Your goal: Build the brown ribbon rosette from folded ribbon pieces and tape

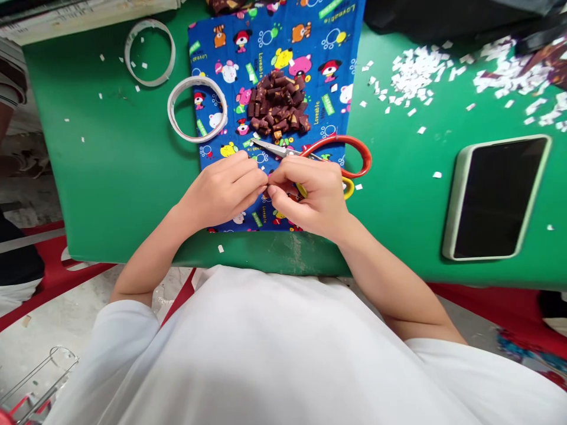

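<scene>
My left hand (233, 186) and my right hand (312, 192) meet over the lower part of a blue cartoon-print cloth (221, 53). Both are closed, fingertips pinched together at one spot. Whatever lies between them is too small and covered to name. Scissors (357, 154) with red and yellow handles lie just beyond my right hand, partly hidden by it, their blades pointing left. A pile of small dark brown pieces with yellowish patches (279, 103) rests on the cloth past the scissors.
Two tape rolls (172, 109) sit on the green table (110, 195) at the left. White paper bits (419, 74) are heaped at the upper right, with others scattered about. A phone (496, 198) lies at the right, near a black item (443, 20) at the far edge.
</scene>
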A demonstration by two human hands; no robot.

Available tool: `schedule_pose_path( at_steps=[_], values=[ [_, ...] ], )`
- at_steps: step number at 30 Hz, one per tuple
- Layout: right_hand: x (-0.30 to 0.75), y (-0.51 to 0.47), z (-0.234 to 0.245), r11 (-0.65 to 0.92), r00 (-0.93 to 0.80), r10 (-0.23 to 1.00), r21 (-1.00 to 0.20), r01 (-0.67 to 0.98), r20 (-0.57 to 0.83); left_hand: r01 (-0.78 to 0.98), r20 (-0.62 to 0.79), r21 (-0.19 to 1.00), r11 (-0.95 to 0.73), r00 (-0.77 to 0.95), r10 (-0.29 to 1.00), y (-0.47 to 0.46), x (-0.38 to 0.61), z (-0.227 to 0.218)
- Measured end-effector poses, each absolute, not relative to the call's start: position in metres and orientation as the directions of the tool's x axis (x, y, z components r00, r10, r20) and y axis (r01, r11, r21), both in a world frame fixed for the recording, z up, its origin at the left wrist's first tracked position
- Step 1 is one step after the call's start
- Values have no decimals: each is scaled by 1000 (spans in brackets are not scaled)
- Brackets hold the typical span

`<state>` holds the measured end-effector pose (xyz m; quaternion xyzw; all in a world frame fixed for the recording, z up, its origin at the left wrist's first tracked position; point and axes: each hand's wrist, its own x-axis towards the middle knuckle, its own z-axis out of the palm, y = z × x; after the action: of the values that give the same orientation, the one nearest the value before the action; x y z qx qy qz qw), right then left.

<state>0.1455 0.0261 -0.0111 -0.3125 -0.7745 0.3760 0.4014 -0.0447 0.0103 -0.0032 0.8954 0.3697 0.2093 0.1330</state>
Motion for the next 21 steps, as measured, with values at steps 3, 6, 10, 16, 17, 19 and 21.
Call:
schedule_pose_path(
  at_steps=[3, 6, 10, 16, 17, 19, 21],
  values=[
    [146, 26, -12, 524, -494, 782, -829, 192, 380, 602, 281, 404, -689, 635, 720, 9, -44, -2],
    [145, 26, -13, 533, -492, 778, -825, 190, 390, 588, 309, 428, -687, 618, 722, 9, -42, -2],
    [144, 25, -16, 557, -485, 771, -806, 201, 411, 579, 305, 508, -638, 571, 762, 7, -38, -3],
    [142, 23, -16, 591, -467, 761, -778, 212, 451, 579, 383, 568, -585, 444, 810, 3, -31, -7],
    [142, 22, -16, 589, -463, 763, -781, 207, 452, 576, 396, 572, -584, 429, 812, 2, -30, -7],
    [142, 22, -15, 575, -459, 770, -793, 200, 443, 565, 401, 585, -582, 423, 813, 2, -30, -7],
    [142, 23, -14, 558, -460, 777, -809, 187, 430, 547, 391, 600, -583, 434, 811, 3, -30, -6]
  ],
)
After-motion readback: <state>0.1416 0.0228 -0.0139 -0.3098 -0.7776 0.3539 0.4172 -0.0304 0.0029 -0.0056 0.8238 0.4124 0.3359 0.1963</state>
